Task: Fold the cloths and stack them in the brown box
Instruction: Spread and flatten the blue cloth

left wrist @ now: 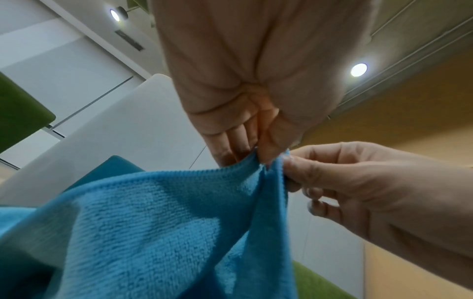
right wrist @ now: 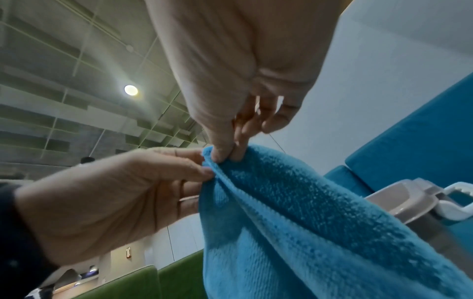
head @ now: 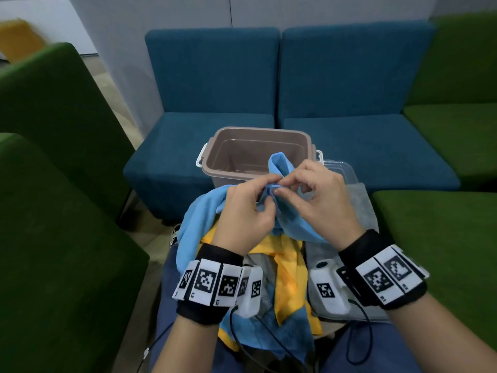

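Head view: left hand (head: 246,211) and right hand (head: 320,200) meet close together over the lap, thumbs and forefingers of each pinching the hem of a light-blue terry cloth (head: 199,214), other fingers loosely curled; the rest of it drapes onto a heap of yellow and grey cloths (head: 289,267) on the lap. Brown plastic box with white latches (head: 215,168) stands just beyond on the blue seat, nothing in it. Judged step: finding corners on the first cloth; next, draw the hands apart along the hem to spread it flat for folding.
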A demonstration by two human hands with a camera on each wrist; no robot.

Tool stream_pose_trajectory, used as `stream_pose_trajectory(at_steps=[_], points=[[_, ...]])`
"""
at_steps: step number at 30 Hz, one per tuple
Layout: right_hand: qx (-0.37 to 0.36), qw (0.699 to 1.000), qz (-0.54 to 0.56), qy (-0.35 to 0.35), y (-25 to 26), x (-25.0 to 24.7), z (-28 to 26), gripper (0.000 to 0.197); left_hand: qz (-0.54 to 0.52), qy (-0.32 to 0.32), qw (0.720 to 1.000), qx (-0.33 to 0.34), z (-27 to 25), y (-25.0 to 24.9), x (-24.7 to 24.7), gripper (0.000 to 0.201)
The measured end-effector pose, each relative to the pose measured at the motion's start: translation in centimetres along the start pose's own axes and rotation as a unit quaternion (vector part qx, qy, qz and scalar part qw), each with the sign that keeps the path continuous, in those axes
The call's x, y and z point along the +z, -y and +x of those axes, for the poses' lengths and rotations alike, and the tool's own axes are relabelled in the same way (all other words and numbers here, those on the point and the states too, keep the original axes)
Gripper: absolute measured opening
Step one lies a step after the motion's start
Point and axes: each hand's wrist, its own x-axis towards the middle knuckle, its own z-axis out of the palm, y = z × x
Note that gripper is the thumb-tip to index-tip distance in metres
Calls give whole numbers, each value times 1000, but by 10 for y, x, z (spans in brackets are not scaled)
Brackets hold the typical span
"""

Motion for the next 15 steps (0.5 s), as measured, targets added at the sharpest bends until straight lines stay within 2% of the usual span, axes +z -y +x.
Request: stream_pose_trajectory(at_steps=[3, 7, 9, 11, 12, 14, 15], points=[[0, 1000, -6, -25, -1, 7, 1, 17, -15, -1, 1000, 6, -2, -6, 4, 35], [-3, 1000, -1, -28, 0, 6, 0, 23, 20, -18, 999, 22, -2, -8, 6, 37], [-4, 1000, 2, 10, -4, 2, 0, 33, 22, -32, 999, 25, -3, -11, 6, 36], [-1, 995, -55, 85, -15, -6, 0, 41, 17, -54, 998, 25, -5, -15, 4, 34], [8, 983, -125, 137, -23, -11, 0, 43, 15, -71, 997, 32, -6, -16, 1, 34], [50, 926, -286, 241, -38, -23, 3, 39, 14, -101, 993, 56, -5, -18, -5, 34], [81, 900, -335, 266, -42, -30, 4, 35, 17, -107, 992, 66, -4, -19, -8, 34]])
